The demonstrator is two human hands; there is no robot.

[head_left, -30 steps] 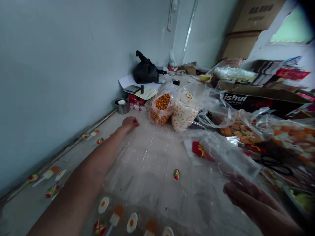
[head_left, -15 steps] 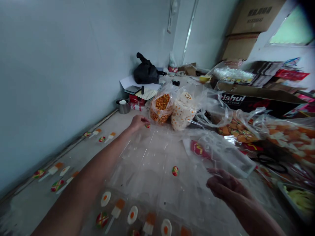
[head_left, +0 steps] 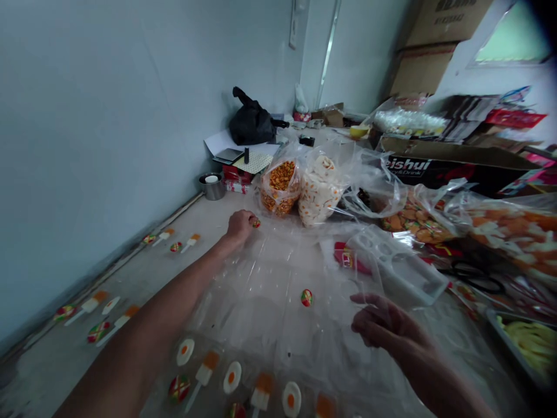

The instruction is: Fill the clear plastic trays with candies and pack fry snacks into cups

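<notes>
My left hand (head_left: 239, 226) reaches to the far part of the table with fingers closed together; their tips are at a small red, green and yellow round candy (head_left: 256, 223) and appear to pinch it. Nearer me, a similar round candy (head_left: 307, 298) lies alone in a clear plastic tray (head_left: 256, 325) with compartments. The tray's near row has egg-shaped candies (head_left: 232, 377) and orange-and-white popsicle-shaped candies (head_left: 204, 371). Over the tray's right side, my right hand (head_left: 387, 325) holds nothing, its fingers apart and forefinger stretched out.
Along the wall lie more candies (head_left: 98, 331). Beyond my left hand stand a bag of orange pieces (head_left: 278, 194), a bag of egg candies (head_left: 317, 197) and a metal cup (head_left: 212, 187). To the right are another clear tray (head_left: 409, 267), black scissors (head_left: 474, 277) and a metal tray (head_left: 491, 319).
My left hand has drawn slightly back toward me, its fingertips still at the round candy. My right hand has moved a little left. The whole view has shifted slightly.
</notes>
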